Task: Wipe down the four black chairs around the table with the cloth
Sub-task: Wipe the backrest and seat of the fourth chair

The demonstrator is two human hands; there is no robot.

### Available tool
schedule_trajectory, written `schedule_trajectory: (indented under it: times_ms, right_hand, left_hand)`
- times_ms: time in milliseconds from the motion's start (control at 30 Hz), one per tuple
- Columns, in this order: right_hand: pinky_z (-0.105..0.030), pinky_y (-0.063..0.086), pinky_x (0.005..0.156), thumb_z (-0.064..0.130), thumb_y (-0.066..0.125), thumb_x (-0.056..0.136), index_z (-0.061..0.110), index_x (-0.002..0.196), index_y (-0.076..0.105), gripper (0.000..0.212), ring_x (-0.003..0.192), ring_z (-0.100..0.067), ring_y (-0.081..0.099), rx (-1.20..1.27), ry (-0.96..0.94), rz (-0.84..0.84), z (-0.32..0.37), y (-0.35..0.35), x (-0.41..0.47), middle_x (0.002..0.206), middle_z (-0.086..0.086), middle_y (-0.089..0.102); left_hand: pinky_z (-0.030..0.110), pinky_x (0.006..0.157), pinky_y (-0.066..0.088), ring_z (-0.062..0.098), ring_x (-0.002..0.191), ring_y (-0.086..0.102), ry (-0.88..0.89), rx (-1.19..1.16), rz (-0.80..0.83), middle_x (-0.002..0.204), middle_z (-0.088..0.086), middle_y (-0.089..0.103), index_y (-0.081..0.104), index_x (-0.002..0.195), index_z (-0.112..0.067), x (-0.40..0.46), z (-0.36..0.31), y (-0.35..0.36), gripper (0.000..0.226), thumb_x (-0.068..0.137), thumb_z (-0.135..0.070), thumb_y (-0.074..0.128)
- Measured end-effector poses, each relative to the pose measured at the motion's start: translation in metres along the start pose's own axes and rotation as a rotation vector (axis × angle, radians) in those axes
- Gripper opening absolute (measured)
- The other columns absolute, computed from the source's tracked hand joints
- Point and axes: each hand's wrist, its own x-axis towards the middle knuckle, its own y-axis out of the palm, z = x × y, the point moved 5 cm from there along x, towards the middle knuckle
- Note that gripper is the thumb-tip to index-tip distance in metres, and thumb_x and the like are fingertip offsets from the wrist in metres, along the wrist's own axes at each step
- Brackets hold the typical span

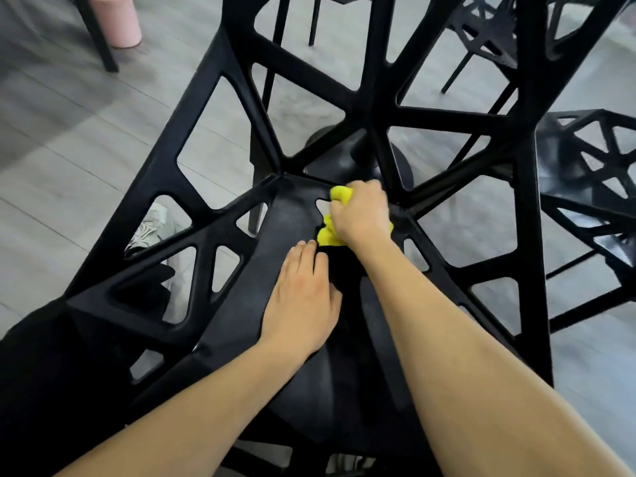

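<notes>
From the head view, the yellow cloth [331,232] sits bunched under the right hand [361,215], whose fingers are curled round it, pressing it onto the far part of the black chair [192,160] seat. Bright folds poke out at the hand's far and left sides. The left hand [303,297] lies flat on the seat just near of the cloth, fingers straight and together, fingertips close to the cloth's near edge. The chair is glossy black plastic with an open web of triangular cut-outs in seat, sides and back. A second black chair [585,187] of the same pattern stands to the right, and a pink bin [117,20] far left on the grey floor [69,149]
</notes>
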Motion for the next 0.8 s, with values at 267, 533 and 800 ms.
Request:
schedule_trajectory:
  times_ms: [267,533,800]
  right_hand:
    - [-0.042,0.044,0.079,0.032,0.059,0.082,0.014,0.110,0.065,0.034,0.094,-0.035,0.058,-0.240,-0.140,-0.336,-0.055,-0.010,-0.032,0.103,-0.010,0.064]
    - [-0.042,0.042,0.087,0.051,0.065,0.076,0.023,0.124,0.061,0.056,0.101,-0.035,0.052,0.022,-0.174,-0.118,0.019,0.032,-0.094,0.121,-0.012,0.060]
    - [-0.045,0.047,0.076,0.032,0.050,0.076,0.019,0.114,0.066,0.044,0.088,-0.037,0.054,-0.317,-0.357,-0.238,-0.100,-0.030,-0.094,0.108,-0.017,0.059]
  left_hand:
    - [0.038,0.103,0.043,0.028,0.116,0.051,0.047,-0.051,-0.013,0.124,0.010,0.051,0.055,0.111,-0.005,-0.014,0.031,-0.026,0.024,0.088,-0.011,0.052]
    - [0.021,0.090,0.033,0.021,0.107,0.048,-0.155,-0.438,-0.180,0.117,0.013,0.053,0.052,0.117,-0.006,-0.010,0.041,-0.046,0.021,0.096,-0.005,0.050]
    - [0.043,0.109,0.036,0.034,0.127,0.046,-0.030,-0.137,0.025,0.135,0.018,0.049,0.052,0.126,-0.002,-0.026,0.033,-0.031,0.035,0.097,-0.022,0.052]
